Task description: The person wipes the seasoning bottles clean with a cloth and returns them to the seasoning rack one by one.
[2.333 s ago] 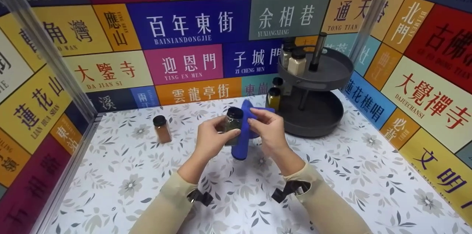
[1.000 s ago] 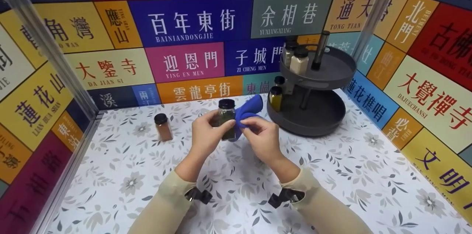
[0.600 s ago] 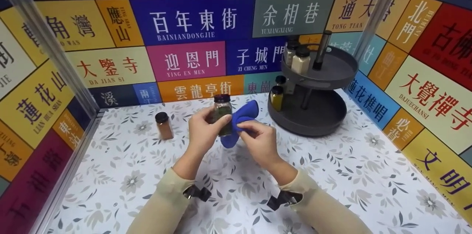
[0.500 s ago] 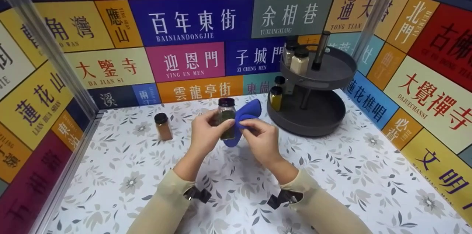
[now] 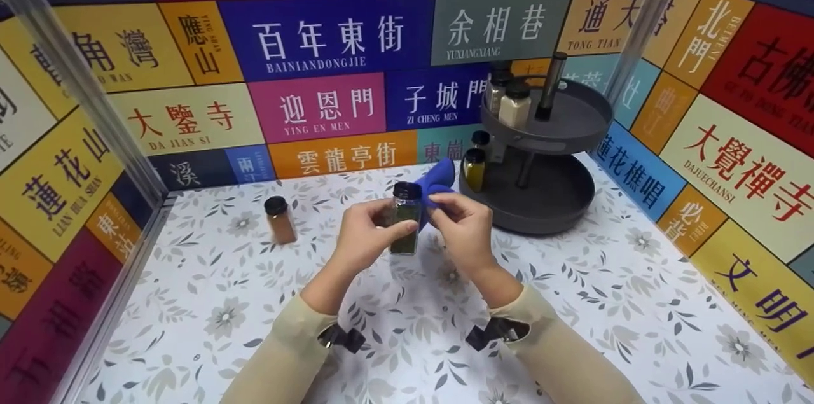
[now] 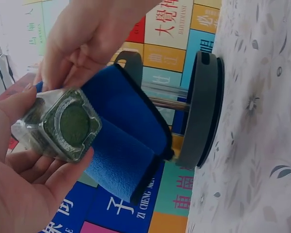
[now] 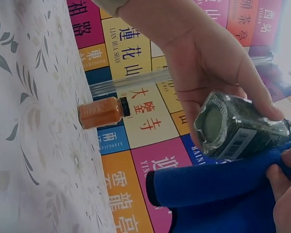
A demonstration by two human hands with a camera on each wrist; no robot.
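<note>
Item: square green-filled jar (image 5: 404, 229) with black cap (image 5: 407, 190), held above the table (image 5: 381, 340), between the two hands. Long axis close to vertical; cap up, base down. In the right wrist view the base faces the camera's side and the capped end lies away from it, beside the cloth; a barcode label shows on one side.

Grip, left hand (image 5: 367, 235): grasping the jar, thumb across the near face, fingers round the side.

Grip, right hand (image 5: 464, 222): pinching a blue cloth (image 5: 440, 175) with dark edging, folded over, just to the right of the jar and partly behind it. One end of the cloth points up and away toward the stand. Cloth appears to touch the jar, though the overlap makes this uncertain.

Also on the table: orange-brown jar (image 5: 280, 226), black-capped, upright, left of the hands; two-tier dark stand (image 5: 553, 197), right and behind, bearing black-capped jars on both tiers.
</note>
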